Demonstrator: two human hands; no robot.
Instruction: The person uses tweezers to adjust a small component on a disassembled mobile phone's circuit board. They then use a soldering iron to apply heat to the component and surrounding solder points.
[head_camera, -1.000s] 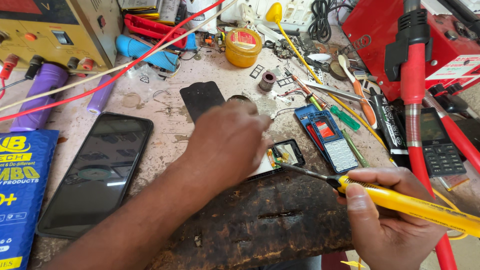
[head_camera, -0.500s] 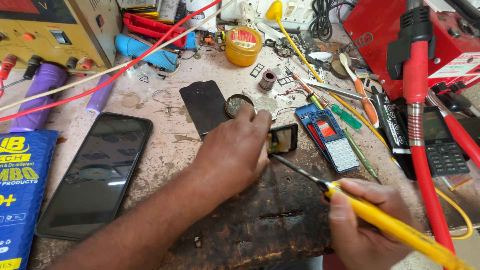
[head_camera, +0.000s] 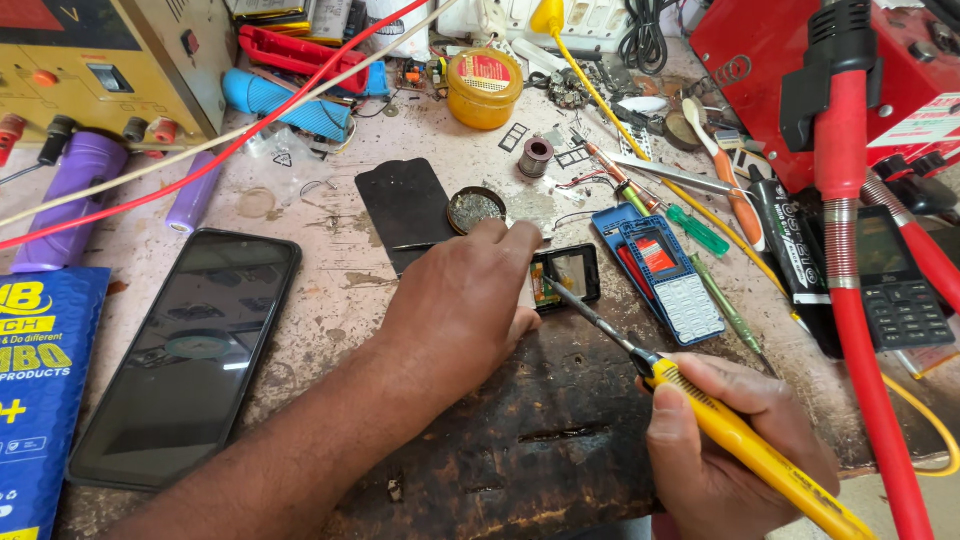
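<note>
My left hand (head_camera: 465, 305) rests on the dark worn work block (head_camera: 530, 430) with its fingertips pinching the left edge of a small phone circuit board with a black frame (head_camera: 568, 274). My right hand (head_camera: 725, 450) grips a yellow-handled soldering iron (head_camera: 745, 440); its metal tip (head_camera: 556, 291) touches the board's lower left part. A small round tin of dull solder paste (head_camera: 474, 209) sits just beyond my left fingers, next to a black phone back cover (head_camera: 405, 205).
A black smartphone (head_camera: 190, 350) lies face up at left beside a blue packet (head_camera: 40, 390). A blue keypad phone shell (head_camera: 665, 275), screwdrivers (head_camera: 695, 225) and a yellow jar (head_camera: 484, 88) lie behind. A red hose (head_camera: 855, 300) and dark keypad phone (head_camera: 895, 290) stand at right.
My left hand slid from covering the board to holding its left edge. The soldering iron swung up and left until its tip reached the board.
</note>
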